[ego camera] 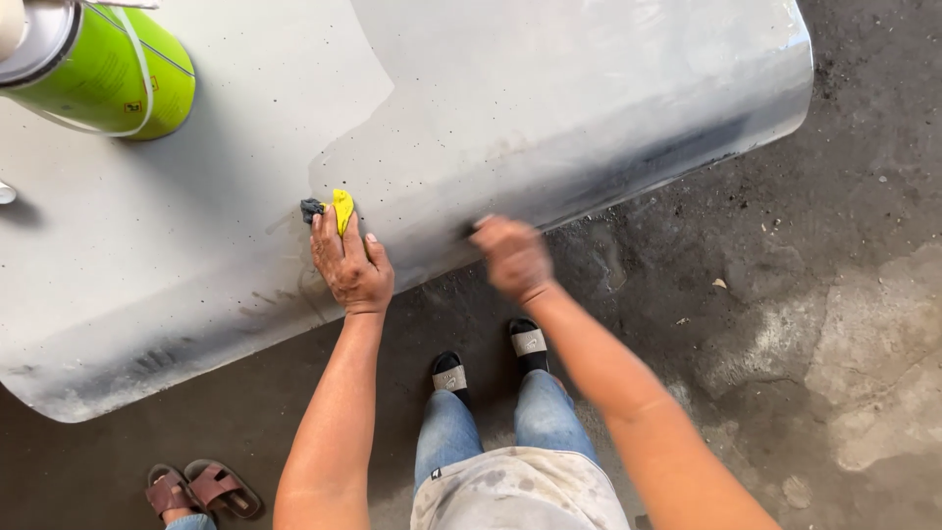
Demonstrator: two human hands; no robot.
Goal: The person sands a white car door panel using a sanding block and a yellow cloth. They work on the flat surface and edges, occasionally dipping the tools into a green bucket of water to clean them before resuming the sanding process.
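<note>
Head view: my left hand [350,263] presses a yellow pad [341,208] flat on the grey panel [549,108], mid-sanding; my blurred right hand [512,257], grip unclear, rests at the lower edge. Next, I judge, calls for steady even pressure.

Setting: auto body or paint workshop, judged from a large grey primed body panel [549,108] filling the upper frame, a green spray can [108,69] at upper left, and stained, dusty concrete floor [824,294] at right.
</note>
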